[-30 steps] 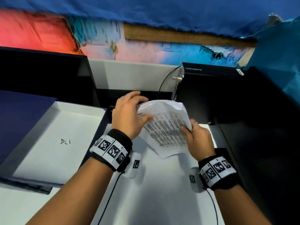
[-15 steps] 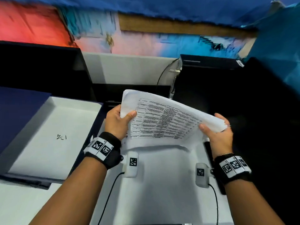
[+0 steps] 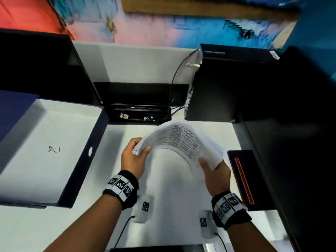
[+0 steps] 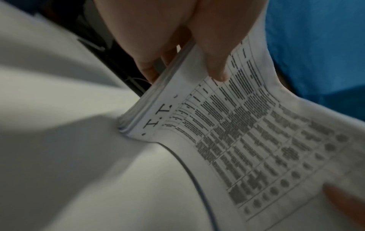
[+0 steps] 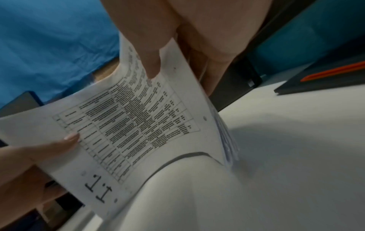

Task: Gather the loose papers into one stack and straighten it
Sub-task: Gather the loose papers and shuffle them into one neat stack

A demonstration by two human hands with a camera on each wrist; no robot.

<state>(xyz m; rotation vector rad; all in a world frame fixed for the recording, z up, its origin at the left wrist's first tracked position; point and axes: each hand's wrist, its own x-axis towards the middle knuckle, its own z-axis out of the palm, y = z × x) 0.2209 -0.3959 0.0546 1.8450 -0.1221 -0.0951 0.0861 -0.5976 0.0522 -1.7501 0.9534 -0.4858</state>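
Papers [image 3: 183,140] stacked, bowed upward, printed table on top, both ends pinched

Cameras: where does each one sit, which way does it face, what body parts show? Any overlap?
Head: on the head, facing forward and down at the desk; shows both forearms, left hand, right hand, bowed paper stack.
Left wrist: looks along the left hand at the stack's left edge; right fingertip shows too.
Right wrist: looks along the right hand at the right edge; left thumb shows too.
Shared: all see the printed table sheet.
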